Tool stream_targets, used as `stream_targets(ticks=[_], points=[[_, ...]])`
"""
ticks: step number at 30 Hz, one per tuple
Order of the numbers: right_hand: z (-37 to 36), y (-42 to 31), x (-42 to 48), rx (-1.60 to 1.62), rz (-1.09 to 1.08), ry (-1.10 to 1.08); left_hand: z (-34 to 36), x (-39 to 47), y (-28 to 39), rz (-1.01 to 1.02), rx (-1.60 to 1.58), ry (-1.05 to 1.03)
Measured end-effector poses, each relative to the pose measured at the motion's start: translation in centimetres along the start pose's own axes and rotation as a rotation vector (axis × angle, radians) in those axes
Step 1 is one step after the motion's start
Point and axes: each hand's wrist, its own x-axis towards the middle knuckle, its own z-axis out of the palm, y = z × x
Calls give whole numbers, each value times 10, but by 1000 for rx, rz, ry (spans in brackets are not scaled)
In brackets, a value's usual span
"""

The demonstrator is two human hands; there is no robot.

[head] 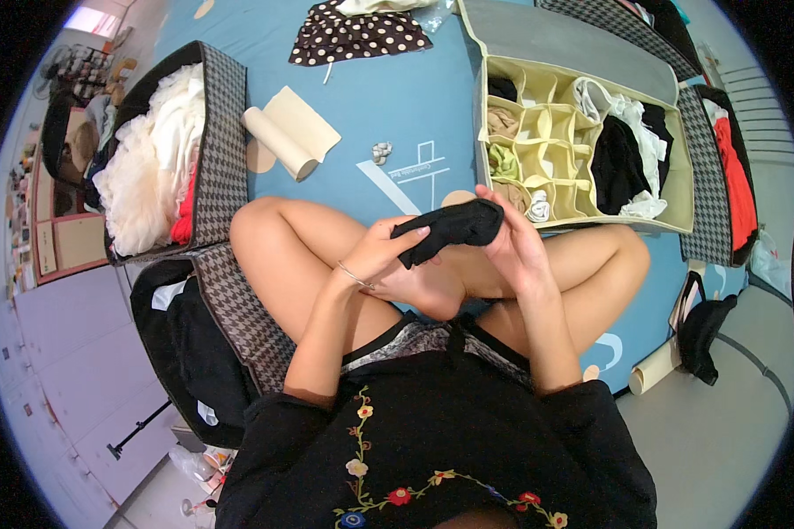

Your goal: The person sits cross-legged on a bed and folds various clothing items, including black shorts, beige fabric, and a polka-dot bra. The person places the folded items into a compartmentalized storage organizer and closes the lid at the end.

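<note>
A folded black garment, apparently a sock [451, 228], is held between my hands above my crossed legs. My left hand [390, 251], with a bangle at the wrist, grips its left end with the thumb on top. The fingers of my right hand [519, 244] bear against its right end, some of them hidden behind the cloth. Just beyond my right hand stands a cream fabric organizer [680, 192] with its grey lid folded back. Its small cells hold rolled tan, green, black and white items. Larger black garments [615, 165] and white ones fill its right side.
Houndstooth fabric boxes [223, 152] of clothes flank me. A cream paper-like roll [281, 142], a small grey item [382, 153] and a polka-dot garment [360, 33] lie on the blue bedsheet [344, 86]. A black bra [701, 330] hangs at the bed's right edge.
</note>
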Motion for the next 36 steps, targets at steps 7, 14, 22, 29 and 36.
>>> stream_targets(ticks=[7,14,22,29,36], points=[[15,3,-19,-329,-128,-48,19,-17,6,-114,-165,102],[6,-7,-23,-717,-619,221,-7,-15,10,-252,269,-294],[23,12,-36,-1306,-612,393,37,19,-4,21,12,-16],[13,32,-33,-1595,-1159,108,45,31,-14,104,-107,204],[3,27,-30,-1581,-1136,52,49,22,0,-26,-289,149]])
